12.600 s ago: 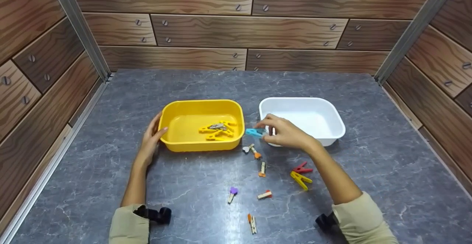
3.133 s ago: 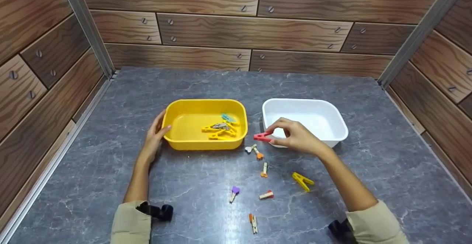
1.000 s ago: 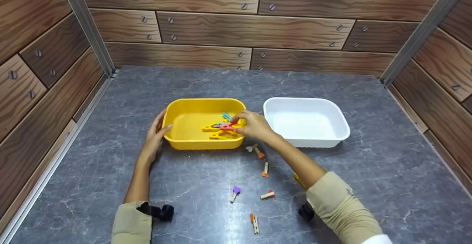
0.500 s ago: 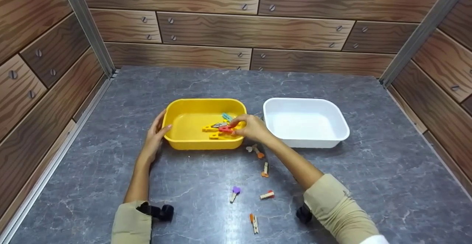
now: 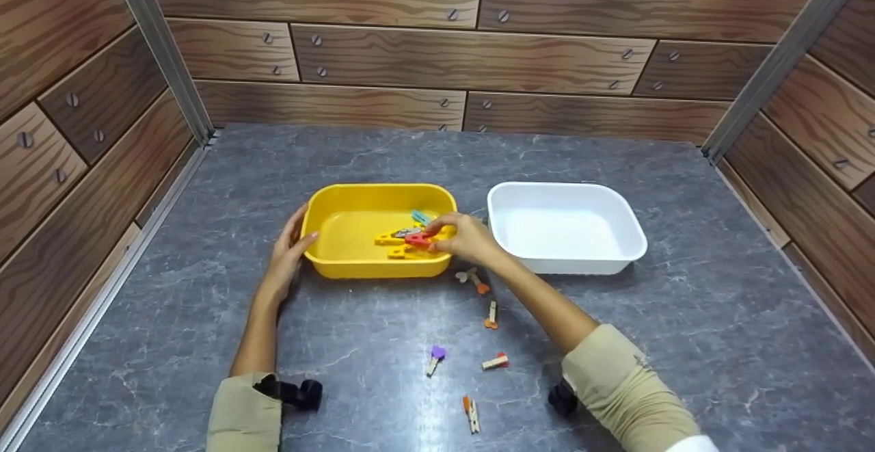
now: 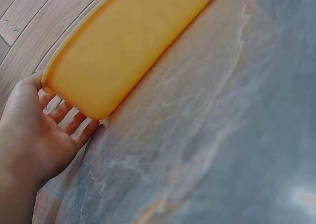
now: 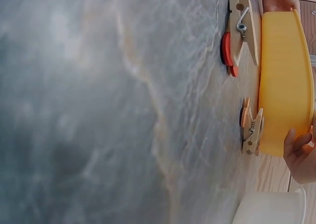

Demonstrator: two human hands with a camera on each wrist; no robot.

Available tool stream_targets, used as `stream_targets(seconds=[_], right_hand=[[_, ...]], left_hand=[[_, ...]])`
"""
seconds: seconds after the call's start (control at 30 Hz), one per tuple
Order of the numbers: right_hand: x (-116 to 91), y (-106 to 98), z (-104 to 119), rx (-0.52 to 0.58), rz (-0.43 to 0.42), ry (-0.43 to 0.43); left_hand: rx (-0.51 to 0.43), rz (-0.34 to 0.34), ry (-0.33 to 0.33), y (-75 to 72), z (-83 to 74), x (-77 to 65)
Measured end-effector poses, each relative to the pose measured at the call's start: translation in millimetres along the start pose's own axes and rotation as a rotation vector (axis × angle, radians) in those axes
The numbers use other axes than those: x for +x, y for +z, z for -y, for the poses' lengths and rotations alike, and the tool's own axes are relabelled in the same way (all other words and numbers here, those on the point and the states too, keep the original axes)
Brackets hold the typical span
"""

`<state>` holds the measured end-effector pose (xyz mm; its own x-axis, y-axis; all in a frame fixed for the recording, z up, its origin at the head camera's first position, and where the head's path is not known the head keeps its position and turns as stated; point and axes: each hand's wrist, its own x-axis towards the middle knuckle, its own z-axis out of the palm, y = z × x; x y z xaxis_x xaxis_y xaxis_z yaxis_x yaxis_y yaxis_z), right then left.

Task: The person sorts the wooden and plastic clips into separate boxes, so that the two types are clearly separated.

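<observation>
My left hand holds the left end of the yellow basin, thumb over the rim and fingers along the outer wall; the left wrist view shows that grip. Over the basin's right end, my right hand pinches a red clothespin. The red clothespin is low, among several yellow clothespins and a grey, metallic-looking piece. A light blue clothespin lies just behind them. In the right wrist view the right hand reaches over the rim, its fingertips partly hidden.
A white basin stands to the right. Several small wooden clothespins with coloured shapes lie in front, including a purple-heart one, a red-tipped one and an orange-tipped one. A wood-patterned wall closes the back.
The light blue clothespin, earlier in my right hand, now lies in the yellow basin. My right hand has carried the red clothespin left into that basin and lowered it slightly. My left hand stays put.
</observation>
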<state>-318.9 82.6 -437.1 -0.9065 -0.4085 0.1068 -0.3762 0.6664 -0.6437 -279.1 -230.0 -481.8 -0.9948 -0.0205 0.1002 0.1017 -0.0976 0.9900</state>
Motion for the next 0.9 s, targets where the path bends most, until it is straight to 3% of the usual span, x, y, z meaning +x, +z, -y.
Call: stream_targets(seconds=[0.5, 0.7, 0.9], right_hand=[[-1.1, -0.7, -2.1, 0.009, -0.014, -0.019], [-1.9, -1.4, -1.3, 0.003, -0.023, 0.003], [-6.5, -4.9, -1.4, 0.001, -0.054, -0.035]], left_hand=[[-0.002, 0.012, 0.037, -0.1, 0.8, -0.6], [0.006, 0.013, 0.013, 1.8, -5.9, -3.8], [0.014, -0.003, 0.028, -0.3, 1.5, -0.5]])
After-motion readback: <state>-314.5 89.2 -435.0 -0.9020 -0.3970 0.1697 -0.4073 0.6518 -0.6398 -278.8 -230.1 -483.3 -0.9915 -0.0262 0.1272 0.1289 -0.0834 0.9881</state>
